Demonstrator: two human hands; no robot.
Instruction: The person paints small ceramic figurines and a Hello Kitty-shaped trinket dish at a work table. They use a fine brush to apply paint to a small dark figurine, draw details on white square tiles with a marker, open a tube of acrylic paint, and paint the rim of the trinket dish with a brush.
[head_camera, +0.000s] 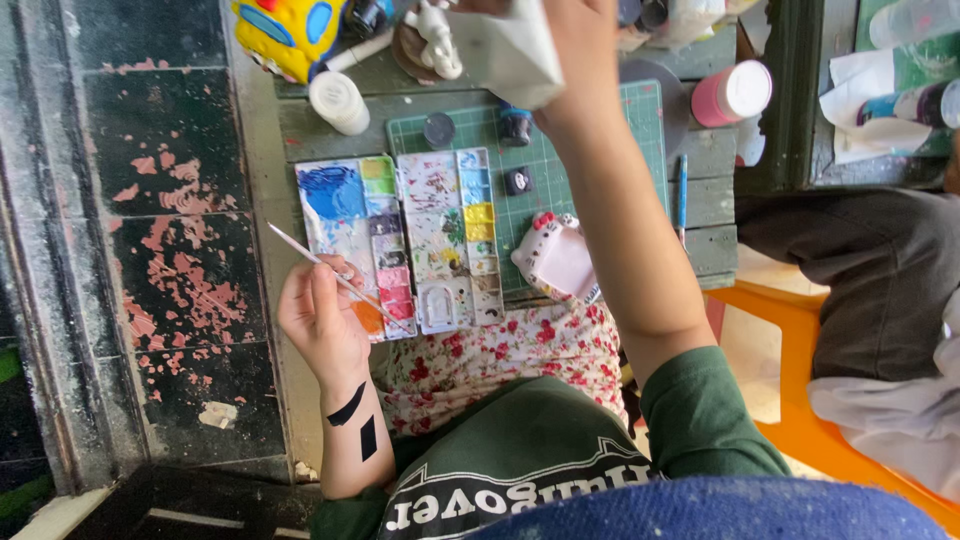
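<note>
L hand (322, 318) pinched round thin paintbrush (335, 275), tip down on orange spot of paint tray (400, 240), handle slanting up-left. R hand (560, 60) up top, gripping white figure (510, 50), well apart from tray. Brush nearer L hand.

Two paint palettes (405, 240) and a pink figurine (556, 258) crowd the table's near edge. Open green mat (590, 170) lies between them and the small jars (478, 128) behind.
</note>
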